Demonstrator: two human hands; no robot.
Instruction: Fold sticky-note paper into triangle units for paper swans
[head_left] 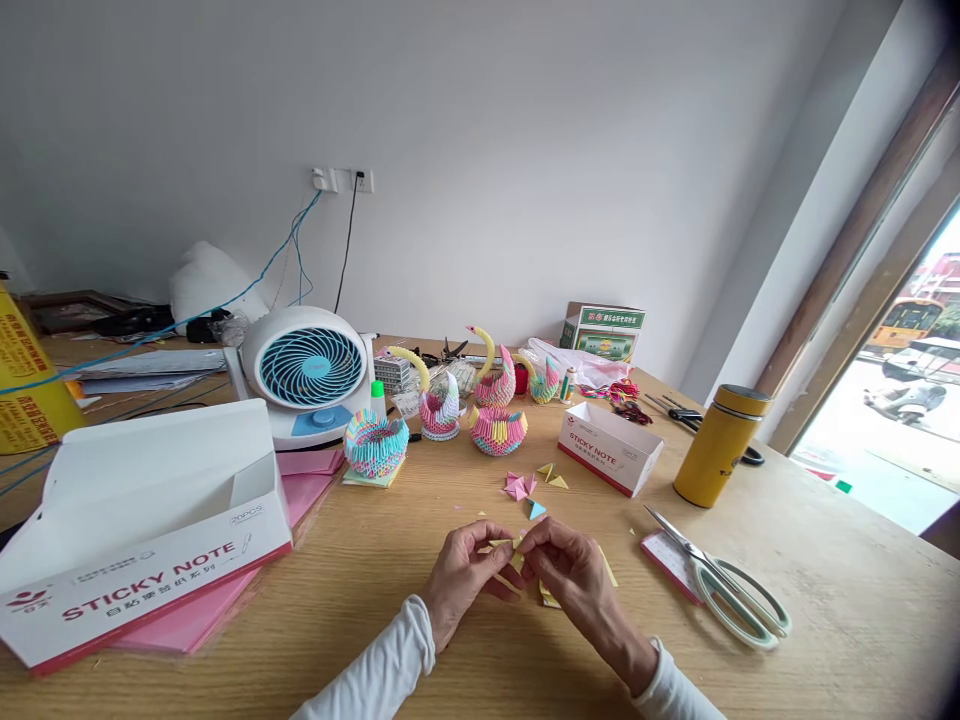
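Yellow paper (pixel 504 545) sat pinched between both hands at the table's near edge, seen from the head camera, the only view. The left hand (pixel 466 578) was curled nearly closed, thumb and fingertips gripping the slip's left end; the right hand (pixel 571 572) was likewise closed on its right end, fingers bent over what looked like a fold being pressed. More yellow slips (pixel 547 597) showed under the right hand. At twelve o'clock from the hands lay finished folded triangles (pixel 534 487), pink, yellow and blue, only a few. Beyond them, still at twelve, stood paper swans (pixel 496 405) and a round woven bowl (pixel 376 443) at eleven, all built from such pieces, so several models looked complete while the loose stock for another was small, and I judged much folding remained. Scissors (pixel 731 590) rested at three o'clock on the table (pixel 825 600), partly over a pink pad (pixel 664 556). A yellow flask (pixel 720 444) stood at two, a small sticky-note box (pixel 609 447) at one. At nine o'clock a large open box (pixel 142 535) lay over pink sheets (pixel 187 615), with a fan (pixel 309 370) at ten.
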